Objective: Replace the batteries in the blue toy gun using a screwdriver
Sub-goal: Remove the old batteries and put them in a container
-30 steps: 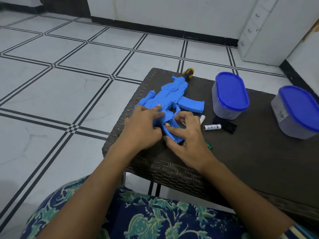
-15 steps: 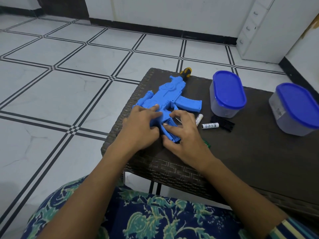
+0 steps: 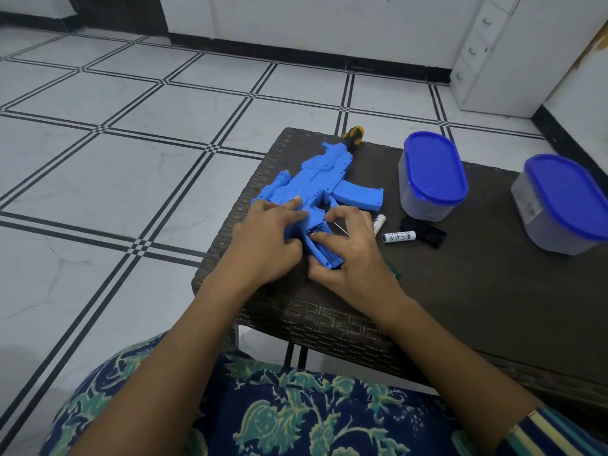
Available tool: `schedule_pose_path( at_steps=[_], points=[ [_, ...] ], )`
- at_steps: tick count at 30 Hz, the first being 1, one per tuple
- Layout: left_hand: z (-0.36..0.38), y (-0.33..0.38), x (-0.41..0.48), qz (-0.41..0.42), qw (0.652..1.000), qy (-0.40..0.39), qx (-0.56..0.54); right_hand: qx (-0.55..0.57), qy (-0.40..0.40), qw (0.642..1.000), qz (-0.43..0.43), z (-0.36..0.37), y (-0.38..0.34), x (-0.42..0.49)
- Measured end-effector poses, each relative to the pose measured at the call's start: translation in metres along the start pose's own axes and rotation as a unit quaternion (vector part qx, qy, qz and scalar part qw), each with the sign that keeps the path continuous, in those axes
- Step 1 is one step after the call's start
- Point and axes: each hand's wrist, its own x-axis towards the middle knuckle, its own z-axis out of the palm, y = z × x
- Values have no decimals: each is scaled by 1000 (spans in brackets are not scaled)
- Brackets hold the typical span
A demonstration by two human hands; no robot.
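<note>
A: On the surface, left corner, what is listed?

B: One blue toy gun, flat on its side. The left hand presses on its body, fingers fairly straight. The right hand pinches the grip between thumb and curled fingers.

A: Loose items?

B: Two batteries just beyond the right hand; one screwdriver behind the gun's far end; two blue-lidded containers further right.

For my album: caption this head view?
Left hand and right hand handle a blue toy gun on a table, batteries beside.
</note>
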Motion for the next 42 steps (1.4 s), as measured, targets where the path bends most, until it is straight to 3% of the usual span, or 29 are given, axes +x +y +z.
schedule_pose_path(
  at_steps=[30, 42],
  points=[
    [-2, 3, 1, -4, 1000, 0, 7, 51, -4, 999, 8, -3, 0, -2],
    [-5, 5, -2, -2, 999, -14, 30, -18, -23, 999, -19, -3, -3, 1]
  ],
)
